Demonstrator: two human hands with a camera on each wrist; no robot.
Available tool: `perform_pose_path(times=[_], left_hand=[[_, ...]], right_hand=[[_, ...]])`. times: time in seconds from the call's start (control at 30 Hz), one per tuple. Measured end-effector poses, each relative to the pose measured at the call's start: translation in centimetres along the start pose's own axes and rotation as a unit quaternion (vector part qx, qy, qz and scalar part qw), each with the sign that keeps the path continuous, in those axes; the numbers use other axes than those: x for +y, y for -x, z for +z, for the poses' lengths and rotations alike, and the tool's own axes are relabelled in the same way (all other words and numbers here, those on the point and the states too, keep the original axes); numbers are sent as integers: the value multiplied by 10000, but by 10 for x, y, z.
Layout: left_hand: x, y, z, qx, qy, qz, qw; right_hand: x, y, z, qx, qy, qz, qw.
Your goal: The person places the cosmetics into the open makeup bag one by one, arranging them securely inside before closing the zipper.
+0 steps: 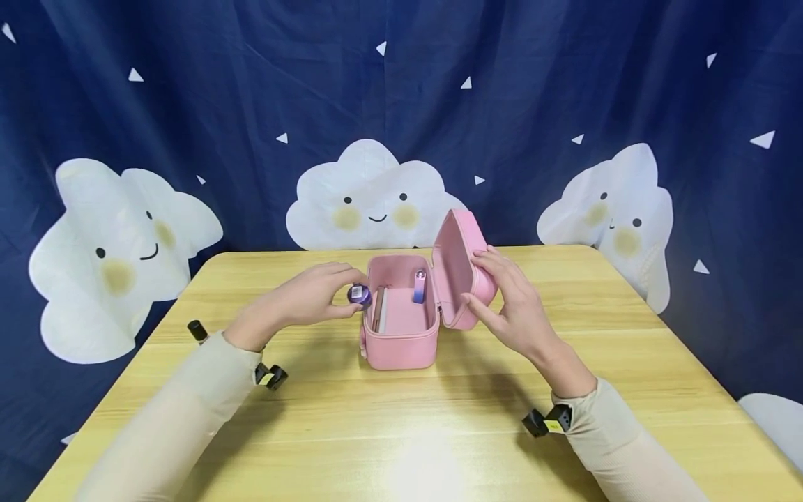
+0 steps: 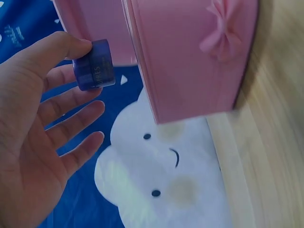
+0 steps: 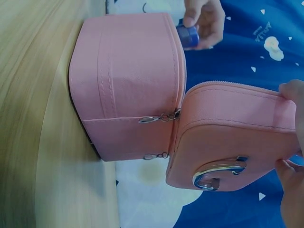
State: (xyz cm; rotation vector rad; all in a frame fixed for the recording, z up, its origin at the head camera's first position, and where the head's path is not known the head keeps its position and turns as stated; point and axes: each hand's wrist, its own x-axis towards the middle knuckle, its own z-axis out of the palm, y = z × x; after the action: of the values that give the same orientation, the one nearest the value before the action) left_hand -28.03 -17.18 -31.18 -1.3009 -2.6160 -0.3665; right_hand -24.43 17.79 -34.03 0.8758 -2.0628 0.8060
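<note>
My left hand pinches a small purple-blue cosmetic jar between thumb and fingers, at the left rim of a pink cosmetic case. Printed lettering shows on the side of the jar in the left wrist view, where the other fingers spread loosely. The case's lid stands raised on the right. My right hand grips that lid by its outer edge, thumb toward me and fingers at the far side. Inside the case lie a pink-and-blue bottle, a slim brown stick and a pale stick.
The case sits on a light wooden table. Behind the left forearm, a small black-capped item stands near the table's left side. A dark blue curtain with white clouds hangs behind. A pink bow decorates the case's side.
</note>
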Motion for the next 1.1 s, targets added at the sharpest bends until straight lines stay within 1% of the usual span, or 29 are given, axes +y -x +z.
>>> perform_pose_path(times=[0.2, 0.3, 0.43, 0.57, 0.77, 0.97, 1.1], left_hand=[[9, -26, 10, -97, 80, 388, 9992], [12, -38, 18, -150, 9, 567, 9983], [16, -51, 29, -295, -133, 623, 9975], [20, -61, 39, -609, -125, 492, 9969], [25, -75, 54, -1118, -34, 162, 9936], [28, -86, 71, -1489, -452, 71, 9878], [33, -90, 78, -1797, -624, -46, 9817]], right_hand=[[1, 1, -1, -38, 22, 22, 10000], [1, 1, 0, -45, 25, 20, 10000], [1, 1, 0, -62, 12, 20, 10000], [0, 1, -1, -64, 14, 28, 10000], [0, 1, 0, -13, -14, 1, 10000], [0, 2, 1, 1, -17, -48, 10000], [0, 2, 1, 15, 2, -68, 10000]])
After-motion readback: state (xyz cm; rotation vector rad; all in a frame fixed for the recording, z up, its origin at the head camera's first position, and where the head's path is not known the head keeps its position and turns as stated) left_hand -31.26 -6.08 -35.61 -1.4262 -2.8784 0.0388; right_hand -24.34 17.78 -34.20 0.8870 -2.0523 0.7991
